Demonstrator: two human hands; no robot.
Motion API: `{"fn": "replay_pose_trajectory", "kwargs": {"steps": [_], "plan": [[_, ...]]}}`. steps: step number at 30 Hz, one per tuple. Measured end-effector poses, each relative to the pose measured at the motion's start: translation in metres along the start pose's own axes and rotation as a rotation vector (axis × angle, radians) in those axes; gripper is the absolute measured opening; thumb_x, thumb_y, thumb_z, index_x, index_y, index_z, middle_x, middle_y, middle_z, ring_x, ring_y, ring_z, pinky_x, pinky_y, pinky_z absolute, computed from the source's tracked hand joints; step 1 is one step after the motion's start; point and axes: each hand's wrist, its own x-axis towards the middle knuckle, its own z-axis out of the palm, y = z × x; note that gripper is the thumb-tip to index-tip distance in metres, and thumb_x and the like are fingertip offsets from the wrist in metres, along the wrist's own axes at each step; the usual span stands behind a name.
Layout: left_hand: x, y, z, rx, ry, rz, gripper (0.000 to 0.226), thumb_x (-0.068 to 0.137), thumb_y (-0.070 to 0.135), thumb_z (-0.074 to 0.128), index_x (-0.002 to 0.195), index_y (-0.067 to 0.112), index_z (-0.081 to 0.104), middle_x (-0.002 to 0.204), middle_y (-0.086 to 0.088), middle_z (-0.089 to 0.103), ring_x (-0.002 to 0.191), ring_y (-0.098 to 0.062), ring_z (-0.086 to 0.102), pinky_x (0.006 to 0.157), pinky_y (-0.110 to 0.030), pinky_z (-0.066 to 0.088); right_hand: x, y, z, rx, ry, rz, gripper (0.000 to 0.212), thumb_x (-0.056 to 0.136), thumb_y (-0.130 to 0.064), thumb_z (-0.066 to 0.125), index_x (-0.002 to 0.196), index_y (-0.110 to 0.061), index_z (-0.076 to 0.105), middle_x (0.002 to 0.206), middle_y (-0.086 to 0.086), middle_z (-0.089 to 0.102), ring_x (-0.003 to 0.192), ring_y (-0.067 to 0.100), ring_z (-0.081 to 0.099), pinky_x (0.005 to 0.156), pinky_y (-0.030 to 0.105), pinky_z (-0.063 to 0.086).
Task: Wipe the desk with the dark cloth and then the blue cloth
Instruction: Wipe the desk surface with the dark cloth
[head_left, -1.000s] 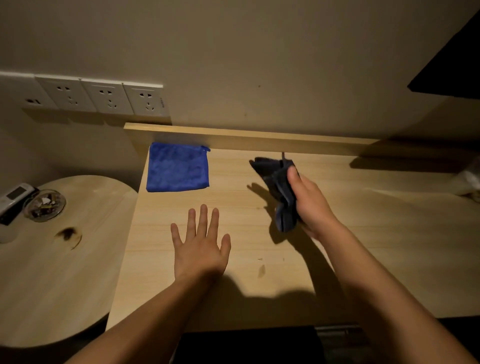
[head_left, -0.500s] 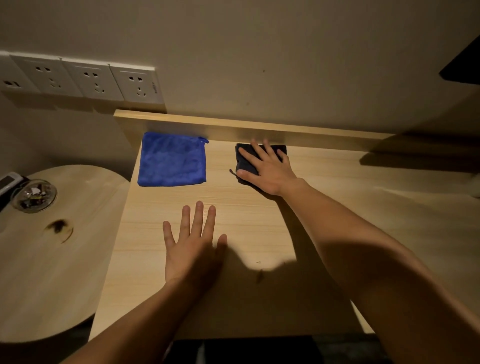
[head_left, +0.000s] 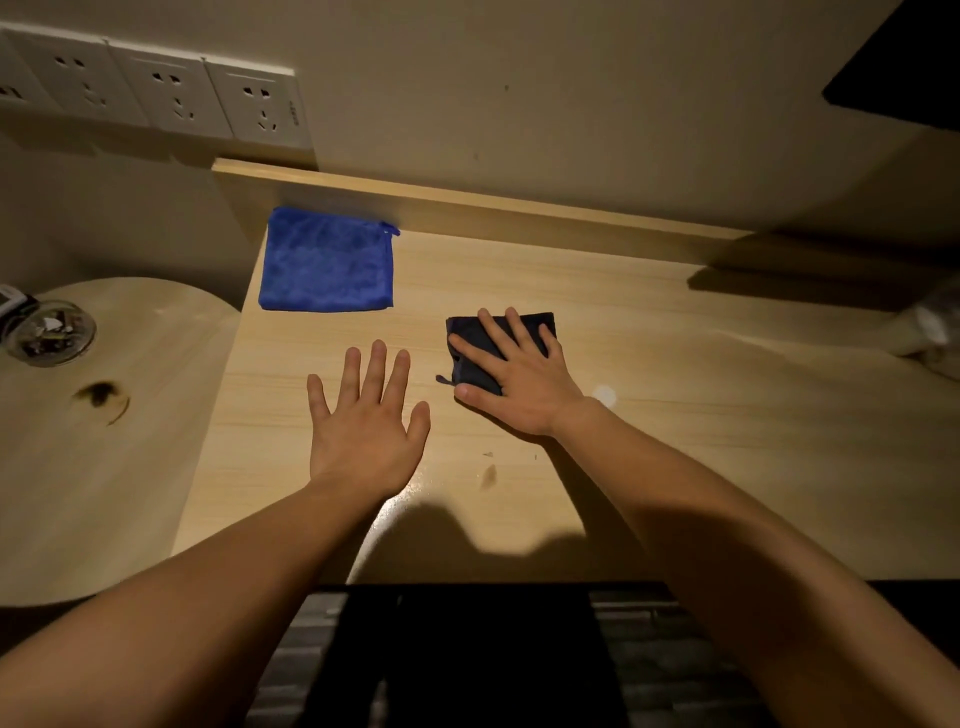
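Note:
The dark cloth (head_left: 474, 364) lies folded flat on the light wooden desk (head_left: 675, 415), near its middle. My right hand (head_left: 519, 379) presses down on the cloth with spread fingers and covers most of it. My left hand (head_left: 366, 415) rests palm down on the desk just left of the cloth, fingers apart, holding nothing. The blue cloth (head_left: 327, 260) lies flat at the desk's back left corner, apart from both hands.
A raised wooden ledge (head_left: 519, 208) runs along the desk's back under the wall sockets (head_left: 156, 88). A round side table (head_left: 104, 441) at the left holds a glass ashtray (head_left: 49, 332). A pale plastic object (head_left: 930, 332) sits at the far right.
My right hand carried the dark cloth in the air, laid it near the back ledge, and has now slid it toward me. The left hand has stayed flat on the desk.

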Motion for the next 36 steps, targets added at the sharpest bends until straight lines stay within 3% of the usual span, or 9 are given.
{"fn": "replay_pose_trajectory", "kwargs": {"steps": [17, 22, 25, 27, 29, 30, 32, 34, 36], "plan": [[-0.003, -0.002, 0.002, -0.003, 0.015, 0.022, 0.07, 0.103, 0.061, 0.007, 0.166, 0.033, -0.008, 0.175, 0.002, -0.014, 0.161, -0.024, -0.018, 0.125, -0.064, -0.01, -0.14, -0.065, 0.06, 0.046, 0.016, -0.096, 0.068, 0.099, -0.077, 0.03, 0.161, -0.057, 0.008, 0.176, -0.009, -0.008, 0.161, 0.023, -0.017, 0.125, 0.057, -0.009], [-0.001, -0.003, -0.002, -0.027, -0.038, 0.011, 0.069, 0.105, 0.059, 0.01, 0.166, 0.034, -0.007, 0.175, 0.002, -0.016, 0.16, -0.024, -0.021, 0.125, -0.065, -0.011, -0.182, -0.085, 0.072, 0.12, 0.009, -0.122, 0.064, 0.102, -0.072, 0.014, 0.162, -0.052, 0.019, 0.175, -0.015, 0.0, 0.161, 0.017, -0.015, 0.124, 0.049, -0.013], [-0.011, 0.007, -0.008, -0.056, -0.019, 0.056, 0.065, 0.106, 0.053, 0.014, 0.167, 0.035, -0.003, 0.176, 0.002, -0.014, 0.16, -0.025, -0.019, 0.126, -0.063, -0.008, -0.208, -0.098, 0.064, 0.399, -0.117, -0.058, 0.07, 0.099, -0.075, 0.011, 0.159, -0.047, 0.033, 0.169, -0.027, 0.0, 0.157, 0.003, -0.021, 0.121, 0.036, -0.019], [-0.02, 0.025, -0.008, -0.069, -0.004, 0.136, 0.064, 0.107, 0.051, 0.015, 0.167, 0.035, -0.001, 0.176, 0.002, -0.012, 0.161, -0.025, -0.017, 0.127, -0.062, -0.005, -0.224, -0.107, 0.054, 0.68, -0.153, 0.068, 0.075, 0.096, -0.079, 0.021, 0.158, -0.04, 0.04, 0.164, -0.029, 0.012, 0.155, -0.005, -0.011, 0.121, 0.026, -0.01], [-0.024, 0.048, -0.005, -0.102, -0.019, 0.176, 0.064, 0.107, 0.05, 0.015, 0.167, 0.035, -0.001, 0.176, 0.003, -0.012, 0.161, -0.023, -0.017, 0.128, -0.06, -0.005, -0.237, -0.112, 0.033, 1.112, -0.107, 0.371, 0.093, 0.085, -0.089, 0.029, 0.148, -0.028, 0.058, 0.154, -0.02, 0.046, 0.15, 0.0, 0.027, 0.116, 0.013, 0.019], [-0.023, 0.058, -0.003, -0.117, -0.032, 0.179, 0.064, 0.107, 0.051, 0.015, 0.167, 0.035, -0.002, 0.176, 0.004, -0.013, 0.161, -0.022, -0.017, 0.128, -0.06, -0.006, -0.242, -0.11, 0.022, 1.377, -0.067, 0.527, 0.084, 0.088, -0.084, 0.038, 0.132, -0.022, 0.073, 0.137, -0.009, 0.069, 0.136, 0.007, 0.056, 0.106, 0.012, 0.038], [-0.023, 0.07, 0.005, -0.108, -0.062, 0.172, 0.065, 0.106, 0.053, 0.011, 0.166, 0.036, -0.006, 0.175, 0.005, -0.015, 0.16, -0.021, -0.019, 0.127, -0.06, -0.007, -0.244, -0.096, 0.013, 1.813, 0.029, 0.691, 0.054, 0.096, -0.057, 0.06, 0.109, -0.009, 0.084, 0.115, 0.016, 0.08, 0.107, 0.024, 0.077, 0.092, 0.028, 0.056], [-0.022, 0.073, 0.013, -0.054, -0.063, 0.168, 0.066, 0.105, 0.055, 0.008, 0.165, 0.037, -0.01, 0.175, 0.005, -0.017, 0.16, -0.021, -0.022, 0.127, -0.06, -0.009, -0.234, -0.08, -0.004, 2.088, 0.143, 0.703, 0.069, 0.074, -0.053, 0.088, 0.119, -0.001, 0.078, 0.126, 0.029, 0.072, 0.111, 0.04, 0.074, 0.081, 0.043, 0.064], [-0.021, 0.074, 0.016, -0.044, -0.052, 0.165, 0.066, 0.104, 0.056, 0.007, 0.165, 0.037, -0.011, 0.174, 0.005, -0.017, 0.159, -0.021, -0.023, 0.126, -0.06, -0.011, -0.214, -0.057, -0.021, 2.235, 0.273, 0.739, 0.072, 0.077, -0.057, 0.077, 0.127, -0.005, 0.075, 0.13, 0.026, 0.071, 0.119, 0.044, 0.067, 0.07, 0.043, 0.065]]}}
